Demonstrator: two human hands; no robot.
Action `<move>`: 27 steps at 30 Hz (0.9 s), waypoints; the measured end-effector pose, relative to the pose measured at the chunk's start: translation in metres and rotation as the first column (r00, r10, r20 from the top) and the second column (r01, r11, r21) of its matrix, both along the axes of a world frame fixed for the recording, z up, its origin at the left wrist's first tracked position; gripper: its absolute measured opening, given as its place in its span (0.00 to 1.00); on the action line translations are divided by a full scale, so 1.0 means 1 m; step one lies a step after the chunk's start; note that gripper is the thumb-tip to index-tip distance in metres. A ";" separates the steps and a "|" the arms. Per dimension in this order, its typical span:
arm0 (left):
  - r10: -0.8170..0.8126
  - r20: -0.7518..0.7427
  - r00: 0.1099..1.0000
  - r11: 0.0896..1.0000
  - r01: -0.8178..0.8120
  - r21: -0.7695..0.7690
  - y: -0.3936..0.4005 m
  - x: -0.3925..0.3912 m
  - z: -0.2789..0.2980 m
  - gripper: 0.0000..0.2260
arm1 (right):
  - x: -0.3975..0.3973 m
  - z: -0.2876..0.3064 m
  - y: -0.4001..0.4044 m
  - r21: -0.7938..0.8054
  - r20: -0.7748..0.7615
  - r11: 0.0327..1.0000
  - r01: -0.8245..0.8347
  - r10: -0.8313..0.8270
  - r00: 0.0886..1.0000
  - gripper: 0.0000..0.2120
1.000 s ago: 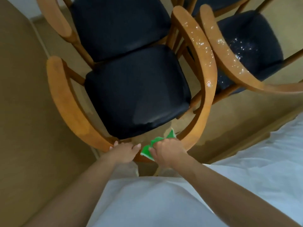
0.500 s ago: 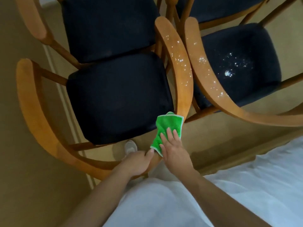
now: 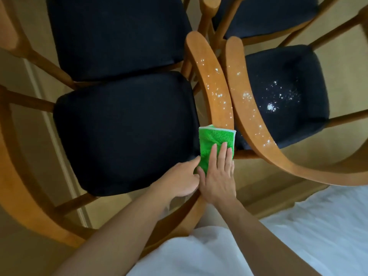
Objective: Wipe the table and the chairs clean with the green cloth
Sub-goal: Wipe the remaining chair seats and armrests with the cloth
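Note:
A green cloth [image 3: 216, 139] lies draped over the curved wooden backrest rail [image 3: 214, 82] of the near chair, whose dark seat [image 3: 125, 132] is in the middle of the view. My right hand [image 3: 218, 174] presses flat on the cloth with straight fingers. My left hand [image 3: 180, 179] sits just to its left, fingers curled on the rail and touching the cloth's edge. White specks dot the rail beyond the cloth.
A second chair on the right has white specks on its rail [image 3: 253, 116] and on its dark seat [image 3: 282, 96]. Two more dark-seated chairs [image 3: 115, 34] stand behind. White fabric [image 3: 308, 236] fills the lower right. The floor is beige.
My right hand has slid the cloth farther up along the rail, away from me. My left hand has followed along the rail. The view has moved closer to the chairs.

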State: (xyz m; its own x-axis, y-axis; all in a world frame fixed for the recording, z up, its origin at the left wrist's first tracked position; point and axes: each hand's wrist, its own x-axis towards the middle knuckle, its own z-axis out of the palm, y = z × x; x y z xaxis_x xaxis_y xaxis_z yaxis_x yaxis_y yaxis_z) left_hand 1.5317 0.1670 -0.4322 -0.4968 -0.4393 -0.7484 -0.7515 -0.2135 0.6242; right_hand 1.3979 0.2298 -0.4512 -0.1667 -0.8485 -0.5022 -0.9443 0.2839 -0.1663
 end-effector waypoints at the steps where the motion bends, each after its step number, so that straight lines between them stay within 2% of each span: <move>1: 0.030 -0.010 1.000 0.999 -0.030 0.012 -0.008 -0.003 -0.002 0.28 | -0.005 -0.002 -0.010 -0.012 -0.008 1.000 0.004 -0.005 1.000 0.34; 5: 0.158 -0.043 0.986 0.985 -0.155 0.071 -0.029 -0.019 -0.008 0.29 | -0.031 -0.007 -0.068 -0.077 -0.072 0.997 -0.019 0.013 0.997 0.32; 10: 0.356 -0.058 0.933 0.932 -0.350 0.093 -0.055 -0.042 -0.011 0.31 | -0.049 -0.012 -0.122 -0.123 -0.158 0.967 -0.223 0.203 0.966 0.31; 14: 0.481 -0.050 0.875 0.875 -0.476 0.087 -0.070 -0.059 -0.005 0.25 | -0.048 -0.009 -0.132 -0.132 -0.146 0.959 -0.251 0.232 0.962 0.32; 17: 0.476 0.023 0.879 0.879 -0.476 0.016 -0.072 -0.065 0.003 0.14 | -0.051 -0.006 -0.125 -0.141 -0.087 0.951 -0.273 0.263 0.961 0.31; 19: 0.458 0.065 0.887 0.887 -0.461 0.031 -0.067 -0.070 0.007 0.11 | -0.057 -0.004 -0.108 -0.132 -0.045 0.935 -0.330 0.327 0.944 0.29; 22: 0.449 0.103 0.887 0.890 -0.455 0.040 -0.060 -0.078 0.011 0.10 | -0.067 -0.001 -0.090 -0.154 0.007 0.901 -0.406 0.411 0.911 0.27; 25: 0.480 0.128 0.868 0.873 -0.487 0.033 -0.067 -0.083 0.013 0.09 | -0.071 -0.004 -0.108 -0.186 -0.001 0.891 -0.414 0.421 0.907 0.28; 27: 0.531 0.098 0.842 0.845 -0.535 0.019 -0.078 -0.083 0.015 0.13 | -0.070 -0.005 -0.130 -0.198 -0.028 0.890 -0.411 0.414 0.910 0.28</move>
State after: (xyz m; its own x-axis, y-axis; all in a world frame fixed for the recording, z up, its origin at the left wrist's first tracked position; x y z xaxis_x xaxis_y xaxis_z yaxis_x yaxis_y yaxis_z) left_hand 1.4483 0.0885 -0.4173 -0.1284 -0.5837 -0.8018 -0.5637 -0.6222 0.5433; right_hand 1.3277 0.0993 -0.4558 0.2260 -0.9204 -0.3191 -0.9663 -0.1705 -0.1927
